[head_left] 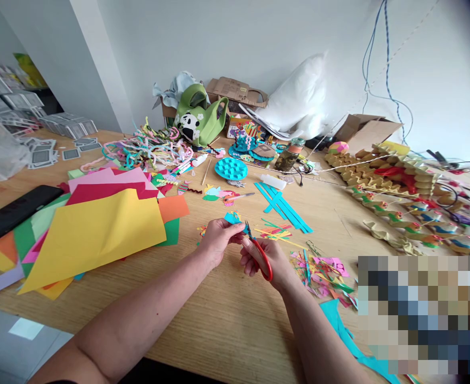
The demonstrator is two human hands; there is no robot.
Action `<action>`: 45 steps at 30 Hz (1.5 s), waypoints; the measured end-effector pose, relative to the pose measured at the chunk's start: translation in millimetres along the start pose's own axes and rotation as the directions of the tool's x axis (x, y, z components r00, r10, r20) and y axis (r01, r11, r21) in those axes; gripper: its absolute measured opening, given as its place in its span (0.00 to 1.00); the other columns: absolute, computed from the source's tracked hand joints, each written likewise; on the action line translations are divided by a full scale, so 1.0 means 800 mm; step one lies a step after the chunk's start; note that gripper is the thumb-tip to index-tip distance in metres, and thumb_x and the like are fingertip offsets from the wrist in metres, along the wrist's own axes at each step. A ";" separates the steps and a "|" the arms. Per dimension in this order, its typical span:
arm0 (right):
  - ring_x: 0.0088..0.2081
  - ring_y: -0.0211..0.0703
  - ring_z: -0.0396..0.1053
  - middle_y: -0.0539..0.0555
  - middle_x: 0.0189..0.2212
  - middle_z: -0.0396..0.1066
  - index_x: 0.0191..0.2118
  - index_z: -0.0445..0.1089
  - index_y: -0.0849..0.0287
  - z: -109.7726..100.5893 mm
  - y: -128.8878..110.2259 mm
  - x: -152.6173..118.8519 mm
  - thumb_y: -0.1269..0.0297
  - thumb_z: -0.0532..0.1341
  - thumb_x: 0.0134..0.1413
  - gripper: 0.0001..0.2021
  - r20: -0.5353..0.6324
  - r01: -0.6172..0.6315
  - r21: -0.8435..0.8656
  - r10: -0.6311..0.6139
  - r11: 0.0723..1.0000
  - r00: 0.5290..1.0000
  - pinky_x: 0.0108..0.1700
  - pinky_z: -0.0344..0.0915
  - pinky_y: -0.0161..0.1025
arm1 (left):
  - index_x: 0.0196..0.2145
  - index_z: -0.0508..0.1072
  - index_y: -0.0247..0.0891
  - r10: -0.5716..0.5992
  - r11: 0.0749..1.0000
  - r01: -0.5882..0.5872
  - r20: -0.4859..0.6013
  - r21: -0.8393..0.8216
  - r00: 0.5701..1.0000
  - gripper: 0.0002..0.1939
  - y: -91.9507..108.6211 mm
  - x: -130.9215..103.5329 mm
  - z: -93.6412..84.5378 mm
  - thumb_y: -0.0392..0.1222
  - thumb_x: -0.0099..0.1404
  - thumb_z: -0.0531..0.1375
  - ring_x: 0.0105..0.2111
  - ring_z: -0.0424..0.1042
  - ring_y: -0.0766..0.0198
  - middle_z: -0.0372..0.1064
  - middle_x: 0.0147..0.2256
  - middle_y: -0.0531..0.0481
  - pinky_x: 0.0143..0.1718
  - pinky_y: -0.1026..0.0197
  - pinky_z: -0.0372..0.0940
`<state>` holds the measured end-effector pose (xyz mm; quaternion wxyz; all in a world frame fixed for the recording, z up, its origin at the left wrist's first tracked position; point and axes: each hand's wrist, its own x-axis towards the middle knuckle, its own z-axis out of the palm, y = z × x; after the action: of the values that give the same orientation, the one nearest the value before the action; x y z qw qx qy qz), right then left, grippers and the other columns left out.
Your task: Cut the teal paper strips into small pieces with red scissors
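Over the middle of the wooden table [203, 304], my left hand [218, 239] pinches a small piece of blue paper [232, 217]. My right hand [269, 262] grips red-handled scissors [266, 266], their tips pointing up and away from me. The blades meet the right end of the blue piece; I cannot make out how far apart they are. Small coloured scraps [202, 231] lie just behind my left hand. Thin yellow and red paper strips [277, 232] lie beyond my right hand, with longer blue strips [286, 208] behind them.
A stack of coloured paper [111, 234] covers the left side, near a black phone-like slab [15, 210]. Mixed paper cuttings [318, 274] lie to the right. Egg cartons [395, 176] fill the far right. Pipe cleaners [147, 149], a green panda bag [201, 120] and a jar [290, 154] stand behind.
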<state>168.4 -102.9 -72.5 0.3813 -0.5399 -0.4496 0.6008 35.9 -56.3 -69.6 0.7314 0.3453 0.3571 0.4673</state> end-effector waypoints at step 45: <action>0.14 0.34 0.66 0.51 0.15 0.69 0.23 0.66 0.62 -0.002 -0.004 -0.001 0.42 0.65 0.41 0.24 -0.022 -0.029 -0.058 0.028 0.998 0.999 0.15 0.60 0.29 | 0.18 0.68 0.34 0.010 0.991 -0.022 0.084 0.134 0.996 0.11 0.002 0.004 -0.005 0.43 0.47 0.65 0.20 0.65 0.69 0.66 0.18 0.51 0.27 0.64 0.62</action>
<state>169.9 -102.8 -69.2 0.3614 -0.5636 -0.4551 0.5871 32.8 -52.5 -71.2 0.7168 0.4161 0.3544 0.4331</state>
